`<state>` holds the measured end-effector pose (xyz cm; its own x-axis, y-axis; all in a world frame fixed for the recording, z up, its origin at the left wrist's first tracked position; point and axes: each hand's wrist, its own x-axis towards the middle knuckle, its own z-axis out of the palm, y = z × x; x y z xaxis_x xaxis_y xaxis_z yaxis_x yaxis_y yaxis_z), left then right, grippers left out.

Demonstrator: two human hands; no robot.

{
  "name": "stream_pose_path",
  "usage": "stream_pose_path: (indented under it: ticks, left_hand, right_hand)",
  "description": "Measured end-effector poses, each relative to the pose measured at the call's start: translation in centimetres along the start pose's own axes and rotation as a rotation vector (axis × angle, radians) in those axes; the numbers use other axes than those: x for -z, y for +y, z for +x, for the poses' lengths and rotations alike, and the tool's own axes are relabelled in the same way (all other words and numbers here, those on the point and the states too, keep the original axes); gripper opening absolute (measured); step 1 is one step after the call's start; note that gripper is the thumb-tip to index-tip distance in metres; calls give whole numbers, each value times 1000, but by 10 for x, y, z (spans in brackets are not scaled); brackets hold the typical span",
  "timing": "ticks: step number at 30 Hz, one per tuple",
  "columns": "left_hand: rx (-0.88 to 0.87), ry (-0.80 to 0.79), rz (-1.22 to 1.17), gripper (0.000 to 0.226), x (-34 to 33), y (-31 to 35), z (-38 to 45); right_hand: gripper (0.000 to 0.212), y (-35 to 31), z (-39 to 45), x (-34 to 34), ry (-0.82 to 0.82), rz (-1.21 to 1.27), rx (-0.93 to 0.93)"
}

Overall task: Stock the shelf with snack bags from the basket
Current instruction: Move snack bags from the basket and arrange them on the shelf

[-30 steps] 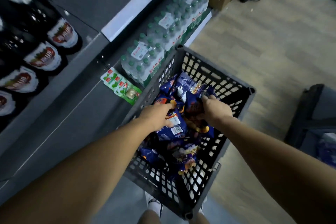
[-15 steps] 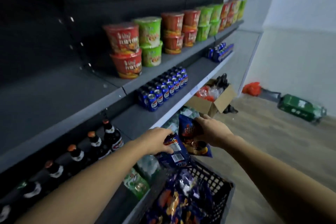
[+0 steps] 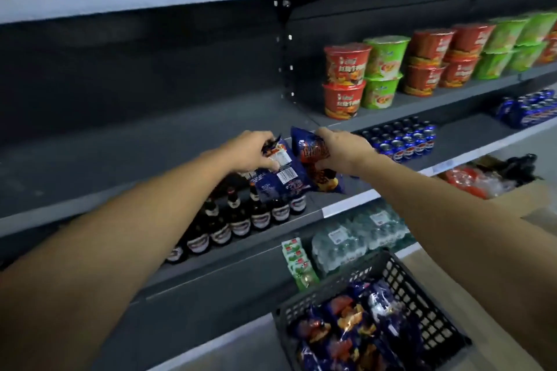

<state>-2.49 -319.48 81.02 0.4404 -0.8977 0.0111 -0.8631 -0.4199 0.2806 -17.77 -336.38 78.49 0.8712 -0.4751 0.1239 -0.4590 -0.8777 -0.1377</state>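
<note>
My left hand (image 3: 251,152) grips a blue snack bag (image 3: 278,173) by its top, barcode side facing me. My right hand (image 3: 343,152) holds a second blue snack bag (image 3: 313,159) right beside it. Both bags hang in front of the edge of a bare grey shelf (image 3: 135,156), level with it. The dark plastic basket (image 3: 422,295) stands on the floor at the lower right, with several more blue snack bags (image 3: 355,328) inside.
Red and green noodle cups (image 3: 376,75) fill the same shelf to the right. Brown bottles (image 3: 238,220) and blue cans (image 3: 401,140) stand on the shelf below. Water bottle packs (image 3: 355,235) sit lower. A cardboard box (image 3: 518,199) is on the right.
Both hands lifted a snack bag each out of the basket and rose up to the grey shelf. My view swung up from the basket to the shelves.
</note>
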Motion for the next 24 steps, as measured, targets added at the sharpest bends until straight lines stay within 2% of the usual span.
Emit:
stream_pose_path:
  ticks: [10,16,24]
  left_hand:
    - [419,148,76,56,84,-171,-150]
    - [608,206,105,57,121,-277,-271]
    - [811,234,231,70,162,-414,-428]
  right_hand:
    - [60,-183,54,-3,36,38,350]
    - [60,-348,68,-11,50,42,544]
    - [47,-572,76,-39,21,37,742]
